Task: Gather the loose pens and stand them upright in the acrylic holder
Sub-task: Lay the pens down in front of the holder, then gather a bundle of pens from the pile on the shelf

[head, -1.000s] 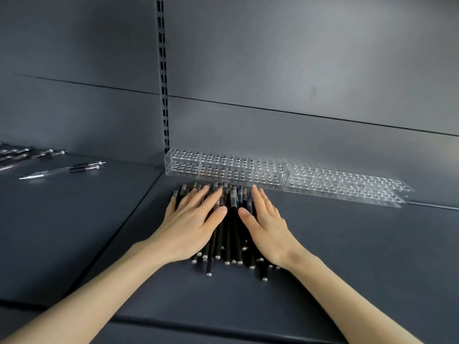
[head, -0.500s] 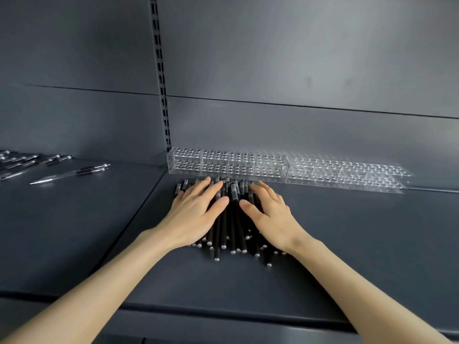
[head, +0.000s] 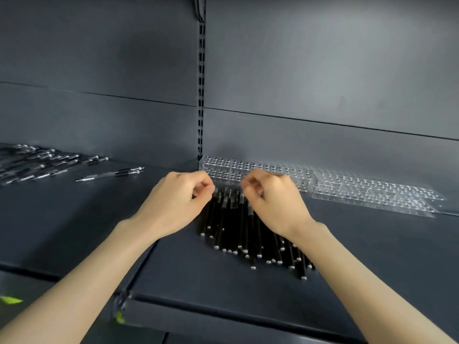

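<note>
Curling over black pens (head: 238, 227), left hand (head: 173, 202) and right hand (head: 275, 202) are picking some for the acrylic holder (head: 372, 192), hold unclear

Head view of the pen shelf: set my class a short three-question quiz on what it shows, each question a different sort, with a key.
1. Multiple choice: the pile of black pens lies A) in front of the holder, B) behind it, C) on top of it.
2. True or false: some pens already stand in the holder.
3. Fill the gap: the fingers of the left hand and right hand are ____, not straight.
Key: 1 A; 2 false; 3 curled.
</note>
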